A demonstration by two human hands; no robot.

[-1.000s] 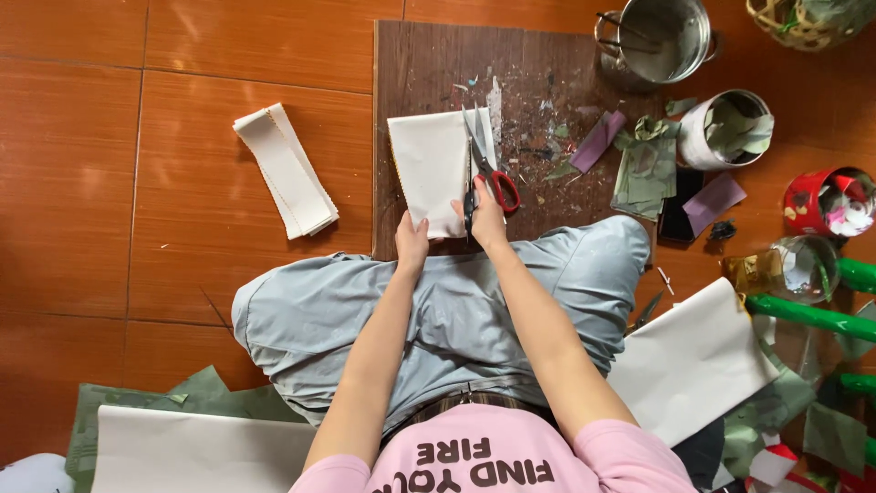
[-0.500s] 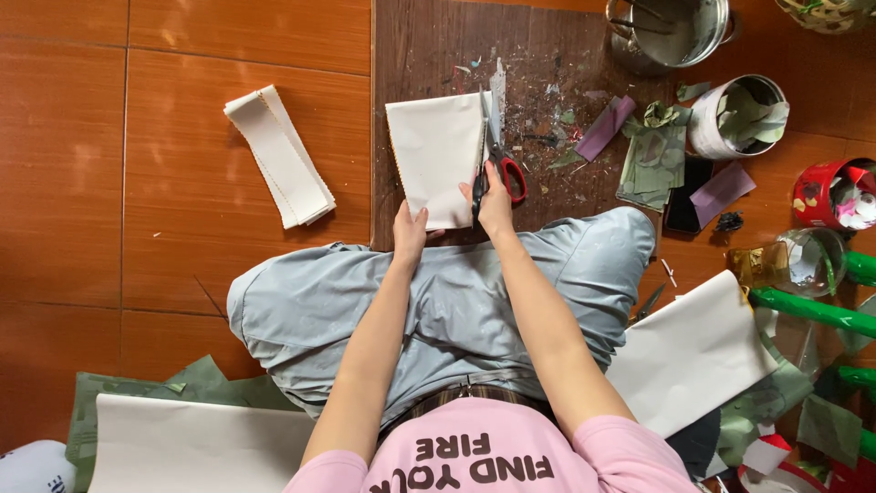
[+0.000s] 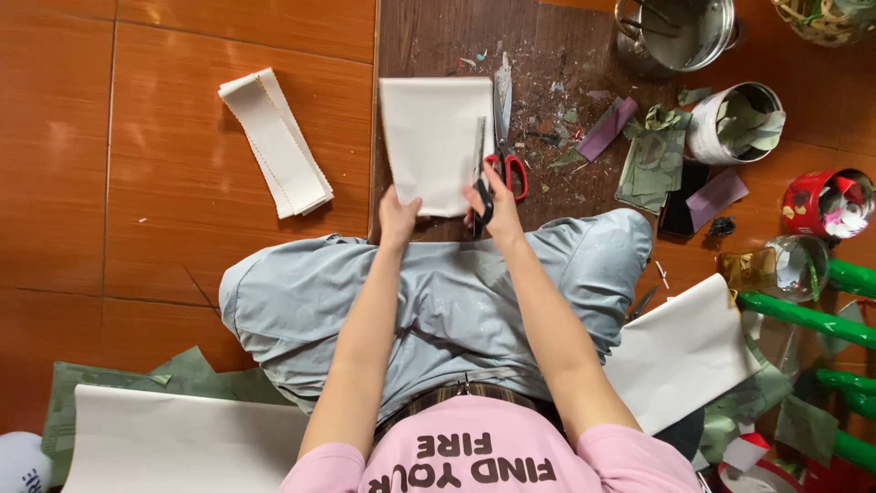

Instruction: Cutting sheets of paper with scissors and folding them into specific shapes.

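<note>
Head view: the person is sitting cross-legged on the floor, cutting a white sheet (image 3: 436,141) on a dark board (image 3: 547,55). The scissors (image 3: 493,151) are running up the sheet's right edge, blades reaching about two thirds up, so the strip is partly cut and the top is left. Cut strips (image 3: 276,141) are lying well apart on the left. Left hand (image 3: 399,212) is pinching the sheet's lower edge; right hand (image 3: 490,203) is closed in the handles, both arms stretched forward.

Orange tiled floor (image 3: 173,100): dark wooden board (image 3: 429,36), white strips (image 3: 274,141), steel pot (image 3: 680,32).
</note>
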